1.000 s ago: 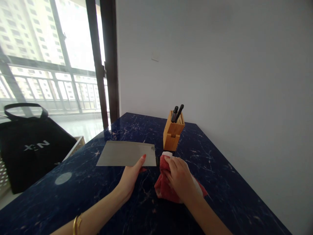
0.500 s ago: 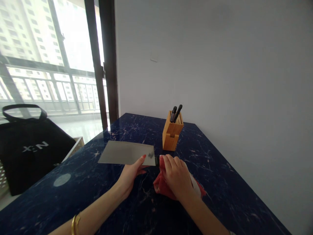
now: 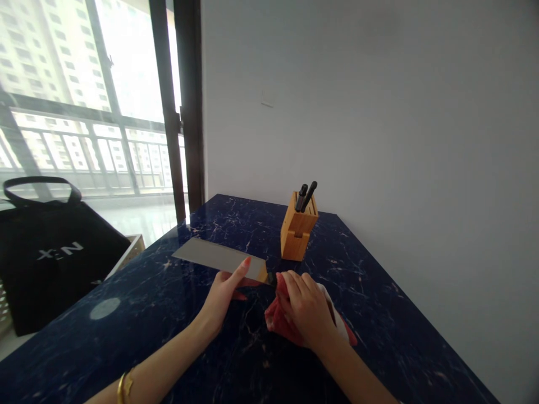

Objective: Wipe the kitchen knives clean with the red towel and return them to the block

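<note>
A broad-bladed kitchen cleaver [image 3: 214, 255] is held above the dark table, its blade pointing left. My left hand [image 3: 225, 292] pinches the blade near the handle end, thumb on the upper face and fingers underneath. A red and white cloth [image 3: 286, 322] is bunched in my right hand [image 3: 305, 306], which is closed around the cleaver's black handle through it. Most of the handle is hidden by cloth and fingers. Just beyond the hands stands a wooden knife block [image 3: 297, 230] with black-handled tools [image 3: 309, 196] in its slots.
The dark blue marbled table [image 3: 147, 314] runs up to a plain wall [image 3: 370, 112] on the right and behind. At left a black bag [image 3: 59, 258] rests by a pale perforated basket [image 3: 126, 255], near a glass door [image 3: 126, 73].
The cleaver's blade has tilted, so its face looks narrower and it slopes down to the right. My left hand has shifted slightly left; my right hand still grips the cloth-covered handle.
</note>
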`<state>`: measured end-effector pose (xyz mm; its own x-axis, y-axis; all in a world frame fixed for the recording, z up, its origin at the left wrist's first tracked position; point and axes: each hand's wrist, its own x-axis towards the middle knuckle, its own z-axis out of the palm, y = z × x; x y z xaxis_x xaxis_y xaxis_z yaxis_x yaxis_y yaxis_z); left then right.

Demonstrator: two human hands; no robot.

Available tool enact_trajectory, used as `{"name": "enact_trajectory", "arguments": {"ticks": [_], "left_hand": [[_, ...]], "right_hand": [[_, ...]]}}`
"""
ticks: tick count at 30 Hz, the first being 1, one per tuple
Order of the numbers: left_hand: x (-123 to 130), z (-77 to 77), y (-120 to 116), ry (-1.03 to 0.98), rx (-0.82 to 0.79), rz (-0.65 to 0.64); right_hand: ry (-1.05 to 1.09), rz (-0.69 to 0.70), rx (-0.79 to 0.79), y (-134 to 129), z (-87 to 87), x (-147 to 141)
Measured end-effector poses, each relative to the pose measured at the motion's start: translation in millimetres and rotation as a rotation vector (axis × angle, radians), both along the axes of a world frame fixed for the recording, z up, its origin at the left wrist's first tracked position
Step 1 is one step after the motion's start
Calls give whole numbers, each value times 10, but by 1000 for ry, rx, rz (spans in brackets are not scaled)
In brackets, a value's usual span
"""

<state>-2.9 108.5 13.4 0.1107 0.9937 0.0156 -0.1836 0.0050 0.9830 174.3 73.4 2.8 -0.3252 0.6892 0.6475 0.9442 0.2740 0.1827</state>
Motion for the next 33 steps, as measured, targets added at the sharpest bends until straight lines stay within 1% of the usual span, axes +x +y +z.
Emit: {"name": "enact_trajectory", "arguments": {"ticks": [2, 3, 5, 7, 9, 12, 14, 15, 16, 18, 20, 22, 24, 27, 33], "left_hand": [[-15, 23, -15, 24, 31, -56], [-20, 33, -23, 32, 54, -58], [-26, 47, -35, 38, 120, -8], [-34, 56, -33, 22, 196, 92], [-52, 56, -4, -18, 254, 208], [-106, 24, 97, -115, 294, 395], [-144, -13, 182, -188, 244, 465], [-159, -30, 218, -219, 197, 443], [-168, -42, 246, -245, 152, 386], [-168, -47, 268, -278, 87, 217], [-148, -29, 252, -296, 42, 61], [-124, -3, 219, -330, -7, -31], [-109, 13, 193, -375, -53, -72], [-108, 7, 185, -416, -89, -100], [-108, -24, 205, -408, -156, -131]], "right_hand": [[97, 17, -78, -12, 58, 27], [158, 32, -122, -17, 92, 47], [303, 68, -193, -24, 163, 99], [464, 97, -251, -24, 228, 162], [626, 150, -346, -12, 278, 231], [875, 333, -560, 28, 305, 329], [1046, 447, -685, 59, 291, 376], [1123, 477, -735, 72, 279, 392], [1189, 495, -780, 80, 267, 403], [1287, 519, -860, 83, 248, 407], [1342, 538, -922, 69, 239, 391], [1372, 547, -955, 53, 235, 360], [1381, 548, -966, 45, 225, 327], [1390, 554, -998, 52, 192, 296], [1382, 478, -1050, 60, 143, 308]]}}
